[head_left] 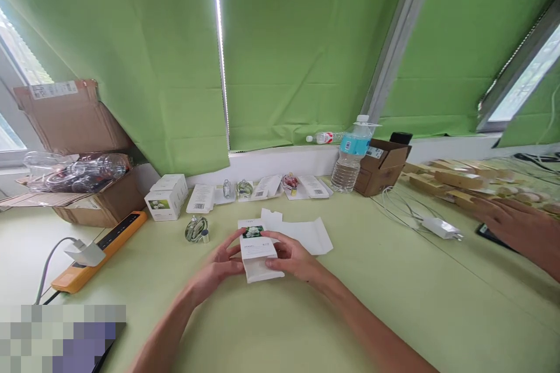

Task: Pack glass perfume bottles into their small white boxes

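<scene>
Between my two hands is a small white carton (256, 249) with a picture of white flowers on its face, its near end opened out. My left hand (223, 262) grips its left side, fingertips by the picture. On the other side, my right hand (292, 256) has fingers on the top edge and the thumb near the open end. Behind the carton lies an unfolded white card sheet (308, 234), partly covered by my right hand. A round glass bottle (196, 229) with a small silver cap (205, 236) rests to the left.
White boxes (166, 195) stand at the back left, with several flat cartons and bottles along the wall. An orange power strip (102, 250) and an open cardboard box (96, 198) are left. A water bottle (350, 157) and a charger (441, 228) are right. Another person's hand (516, 224) reaches in.
</scene>
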Tool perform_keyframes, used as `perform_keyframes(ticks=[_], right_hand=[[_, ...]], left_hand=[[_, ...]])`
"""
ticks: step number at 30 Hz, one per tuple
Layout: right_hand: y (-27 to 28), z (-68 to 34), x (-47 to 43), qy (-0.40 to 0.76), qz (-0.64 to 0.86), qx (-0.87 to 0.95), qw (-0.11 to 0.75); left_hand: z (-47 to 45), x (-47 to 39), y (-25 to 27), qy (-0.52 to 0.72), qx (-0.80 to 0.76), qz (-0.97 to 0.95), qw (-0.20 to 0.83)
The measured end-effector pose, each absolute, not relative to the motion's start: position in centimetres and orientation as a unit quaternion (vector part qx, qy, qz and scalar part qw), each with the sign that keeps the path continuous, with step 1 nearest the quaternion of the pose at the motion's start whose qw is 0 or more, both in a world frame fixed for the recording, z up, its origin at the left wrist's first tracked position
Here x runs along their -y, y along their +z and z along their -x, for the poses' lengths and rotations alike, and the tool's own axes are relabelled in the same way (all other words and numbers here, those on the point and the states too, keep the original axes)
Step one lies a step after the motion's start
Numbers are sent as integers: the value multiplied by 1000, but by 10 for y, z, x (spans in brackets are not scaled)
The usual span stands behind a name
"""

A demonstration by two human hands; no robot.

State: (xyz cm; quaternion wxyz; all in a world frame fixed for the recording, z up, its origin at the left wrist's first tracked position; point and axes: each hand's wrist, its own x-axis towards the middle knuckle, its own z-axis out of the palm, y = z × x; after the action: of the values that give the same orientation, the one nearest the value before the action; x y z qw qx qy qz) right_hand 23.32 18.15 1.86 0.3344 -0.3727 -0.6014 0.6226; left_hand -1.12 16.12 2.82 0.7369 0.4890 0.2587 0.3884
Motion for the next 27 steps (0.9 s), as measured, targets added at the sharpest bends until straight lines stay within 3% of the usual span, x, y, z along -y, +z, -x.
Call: perform_keyframes(ticks=[27], right_hand=[[27,-232,-173,594,379,640,306]], left_hand=[[2,-155,32,381,-394,-548,632]])
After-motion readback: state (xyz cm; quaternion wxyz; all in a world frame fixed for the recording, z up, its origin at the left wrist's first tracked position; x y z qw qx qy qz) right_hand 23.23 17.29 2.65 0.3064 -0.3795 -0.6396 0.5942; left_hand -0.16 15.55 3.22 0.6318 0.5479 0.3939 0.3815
